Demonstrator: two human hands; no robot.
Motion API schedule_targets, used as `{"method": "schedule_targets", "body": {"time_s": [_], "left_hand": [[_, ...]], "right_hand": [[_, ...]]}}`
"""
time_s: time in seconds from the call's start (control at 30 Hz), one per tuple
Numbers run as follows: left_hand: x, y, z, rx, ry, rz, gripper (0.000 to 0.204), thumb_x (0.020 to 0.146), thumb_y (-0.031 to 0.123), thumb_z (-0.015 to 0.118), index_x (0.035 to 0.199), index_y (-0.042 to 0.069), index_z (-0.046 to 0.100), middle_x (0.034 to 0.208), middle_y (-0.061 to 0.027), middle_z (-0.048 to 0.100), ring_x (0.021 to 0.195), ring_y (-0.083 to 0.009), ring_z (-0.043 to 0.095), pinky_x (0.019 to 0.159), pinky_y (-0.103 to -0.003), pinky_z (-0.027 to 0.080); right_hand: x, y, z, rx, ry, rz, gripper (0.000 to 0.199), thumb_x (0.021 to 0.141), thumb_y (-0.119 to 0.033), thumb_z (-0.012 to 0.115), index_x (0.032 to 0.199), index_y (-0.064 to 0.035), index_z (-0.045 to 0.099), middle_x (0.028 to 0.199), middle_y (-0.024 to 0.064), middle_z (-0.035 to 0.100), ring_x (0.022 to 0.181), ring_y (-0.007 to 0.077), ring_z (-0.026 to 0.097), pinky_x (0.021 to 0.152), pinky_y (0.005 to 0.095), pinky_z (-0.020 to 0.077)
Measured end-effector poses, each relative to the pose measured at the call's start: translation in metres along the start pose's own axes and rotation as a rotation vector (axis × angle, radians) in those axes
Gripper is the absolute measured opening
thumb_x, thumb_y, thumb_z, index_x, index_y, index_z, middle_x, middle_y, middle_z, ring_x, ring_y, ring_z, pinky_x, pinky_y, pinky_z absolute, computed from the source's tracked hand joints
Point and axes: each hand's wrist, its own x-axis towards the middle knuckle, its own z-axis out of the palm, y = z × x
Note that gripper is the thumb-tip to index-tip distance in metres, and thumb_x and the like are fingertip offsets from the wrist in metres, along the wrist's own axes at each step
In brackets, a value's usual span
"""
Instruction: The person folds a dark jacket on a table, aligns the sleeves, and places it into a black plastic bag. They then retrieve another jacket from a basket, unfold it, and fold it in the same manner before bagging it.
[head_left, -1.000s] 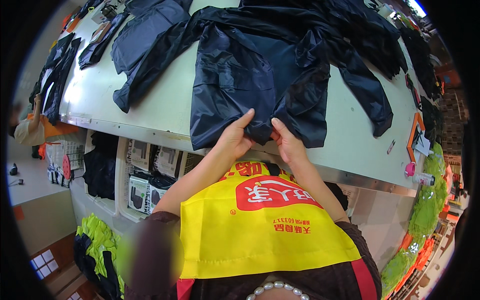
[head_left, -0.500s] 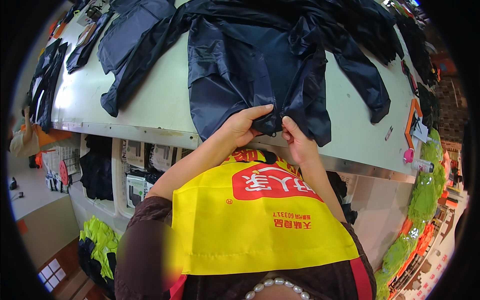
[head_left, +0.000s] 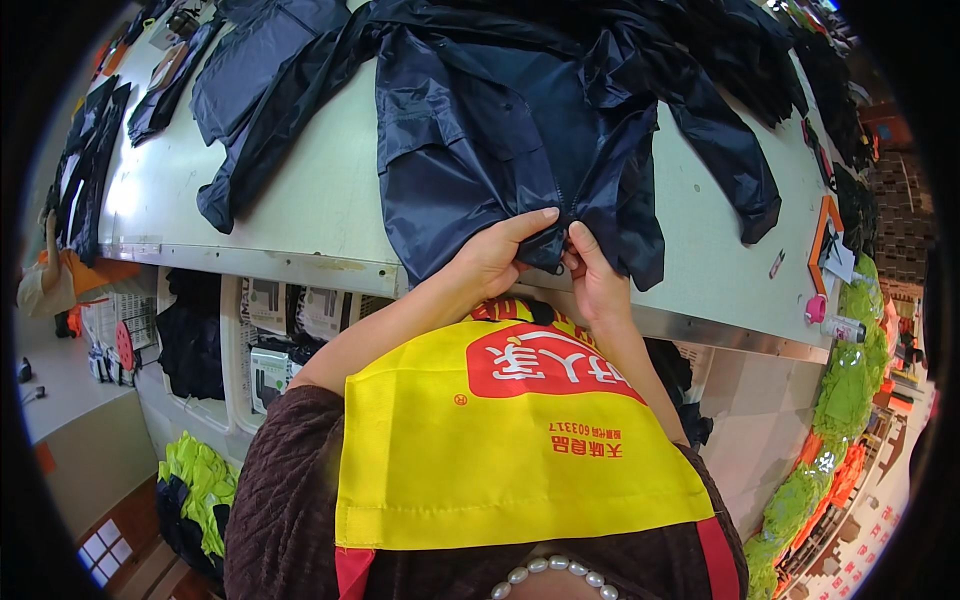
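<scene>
A dark navy jacket (head_left: 435,185) lies on the pale worktable with its front open and its hem toward me. My left hand (head_left: 490,256) is closed on the lower left front edge, thumb on top near the zipper (head_left: 566,200). My right hand (head_left: 600,285) pinches the bottom of the other front edge, right beside the left. The two zipper edges come together between my thumbs; the zipper's bottom end is mostly hidden by my fingers. The jacket's sleeves (head_left: 735,165) spread out to both sides.
More dark garments (head_left: 255,65) lie on the worktable (head_left: 300,215) at the far left. An orange frame-like object (head_left: 822,240) and a pink item (head_left: 817,308) are at its right. Below are white crates (head_left: 240,350); lime-green garments (head_left: 850,385) hang over the right side.
My hands have drawn slightly closer together, bringing the zipper's two bottom ends nearer each other. The jacket's front panels have shifted a little with them.
</scene>
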Motion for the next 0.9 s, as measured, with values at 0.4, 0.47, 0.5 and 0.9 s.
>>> {"method": "schedule_targets", "body": {"time_s": [0.4,0.47,0.5,0.9], "left_hand": [[0.006,-0.007,-0.006,0.031,-0.024,0.021,0.017,0.087,0.018,0.061,0.092,0.003,0.065,0.087,-0.008,0.068,0.077,-0.0194,0.065,0.076,-0.03,0.051],[0.007,-0.009,-0.007,0.076,-0.022,0.007,0.017,0.088,0.02,0.06,0.092,0.004,0.066,0.087,-0.0076,0.068,0.076,-0.0196,0.065,0.077,-0.03,0.051],[0.006,-0.008,-0.008,0.129,-0.04,0.006,0.019,0.088,0.022,0.06,0.093,0.004,0.066,0.089,-0.0077,0.068,0.078,-0.0193,0.064,0.078,-0.029,0.049],[-0.011,-0.008,0.007,0.558,0.143,-0.048,0.03,0.086,0.033,0.061,0.096,0.006,0.067,0.098,-0.0078,0.066,0.09,-0.0166,0.06,0.085,-0.025,0.042]], "right_hand": [[0.0,0.006,0.001,-0.075,0.079,-0.057,0.013,0.081,-0.017,0.072,0.083,-0.0106,0.061,0.076,-0.0024,0.058,0.061,0.009,0.05,0.054,0.0209,0.0389],[0.001,0.009,-0.002,-0.065,0.101,-0.03,0.013,0.081,-0.017,0.072,0.082,-0.0106,0.06,0.075,-0.0023,0.058,0.061,0.0091,0.05,0.055,0.021,0.0389],[0.001,0.01,-0.002,-0.065,0.099,-0.044,0.014,0.08,-0.017,0.072,0.082,-0.0106,0.06,0.075,-0.0023,0.058,0.06,0.0091,0.049,0.055,0.0211,0.0389],[0.011,0.012,-0.01,-0.048,0.148,0.1,0.011,0.081,-0.015,0.07,0.082,-0.0105,0.06,0.076,-0.0008,0.059,0.062,0.0085,0.05,0.054,0.0224,0.0391]]}}
